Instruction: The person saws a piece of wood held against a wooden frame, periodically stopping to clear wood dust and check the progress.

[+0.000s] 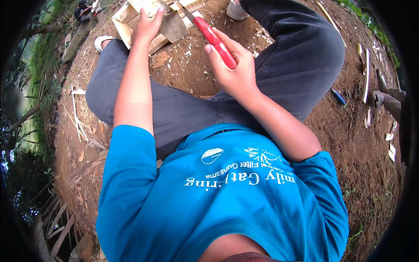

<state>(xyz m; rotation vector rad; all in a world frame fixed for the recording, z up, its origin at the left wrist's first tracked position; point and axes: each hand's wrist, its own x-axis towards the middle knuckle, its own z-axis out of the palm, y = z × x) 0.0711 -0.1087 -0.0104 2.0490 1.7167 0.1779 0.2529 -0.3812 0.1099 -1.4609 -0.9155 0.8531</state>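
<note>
My right hand [235,72] is closed round the red handle of a knife [214,41]. Its narrow grey blade points up and away to the left, close to the wooden pieces. At the top edge, my left hand [146,28] grips a pale piece of wood [150,5], thumb and a finger on either side; its other fingers are hidden, and glare blurs the wood. Below that piece lies a wooden frame or box [124,26] with light, rough-cut sides. A flat grey-brown piece [174,28] rests across it, beside my left hand.
My bent legs in dark trousers [301,56] surround the work. Wood shavings [187,53] and a dry leaf [160,59] lie on the brown soil. A blue tool or pen-like object [338,97] and a pale strip [366,76] lie to the right. Another person [83,9] is far left.
</note>
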